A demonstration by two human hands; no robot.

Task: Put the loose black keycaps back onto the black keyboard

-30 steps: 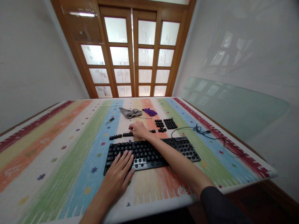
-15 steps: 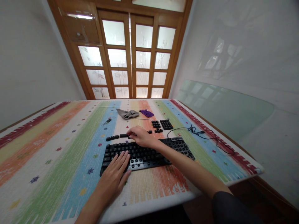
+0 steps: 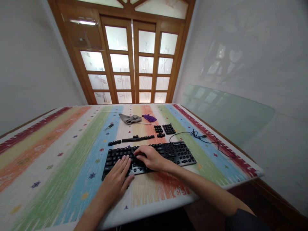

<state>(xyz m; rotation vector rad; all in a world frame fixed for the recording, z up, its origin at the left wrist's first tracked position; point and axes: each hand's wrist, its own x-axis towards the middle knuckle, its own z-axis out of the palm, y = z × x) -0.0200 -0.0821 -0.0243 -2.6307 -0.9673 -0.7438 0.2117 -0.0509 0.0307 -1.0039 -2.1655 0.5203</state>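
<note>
So the main thing here is a black plastic keyboard (image 3: pixel 180 151), a long slab lying on a striped, coarse-looking tablecloth (image 3: pixel 79 179), right in front of the person. Its 9 o'clock end has chunky squarish keycaps on, while the 3 o'clock end and the near edge show mostly little raised sockets. Left hand (image 3: pixel 117 175) lies palm-down over the 8 o'clock corner, fingers straight and close together, thumb sticking out apart. Right hand (image 3: pixel 149 158) is curled over the middle, fingers bent, thumb and index tips near each other down at the keys; can't tell if they're pinching a cap. Up at 12 o'clock from the keyboard there's a line of loose keycaps (image 3: pixel 147 137) plus a long smooth bar (image 3: pixel 128 140), and around 1 o'clock sits a neat grid of little black caps (image 3: pixel 169 129) with a smaller cluster (image 3: pixel 158 129) just beside it. The thin, rubbery-looking cable (image 3: pixel 199 136) makes a messy tangle at 2 o'clock. Further off, a crumpled grey cloth (image 3: pixel 131 119) is at 11 o'clock, a bunched-up purple cloth (image 3: pixel 149 118) at 12, and a small dark item (image 3: pixel 110 126), too tiny to make out, nearer 10
</note>
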